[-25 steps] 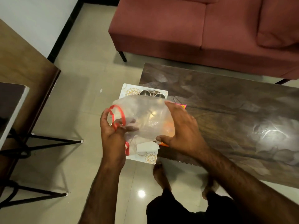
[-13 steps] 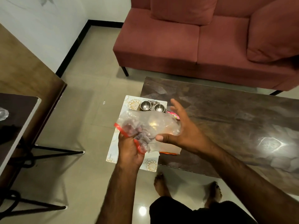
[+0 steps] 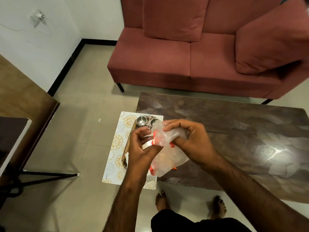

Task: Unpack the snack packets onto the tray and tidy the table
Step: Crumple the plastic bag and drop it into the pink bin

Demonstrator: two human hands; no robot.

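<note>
Both hands bunch a clear plastic bag above the tray.

The left hand pinches the bag's red-trimmed edge, and the right hand is closed around its crumpled upper part. The patterned tray lies at the left end of the dark worktop, overhanging its edge, with 2 small steel bowls at its far end. No snack packets can be made out behind the bag.

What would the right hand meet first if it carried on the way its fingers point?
The right hand points left; its fingertips already pinch the plastic bag. Beyond that, probably the left hand, though depth is unclear.
</note>
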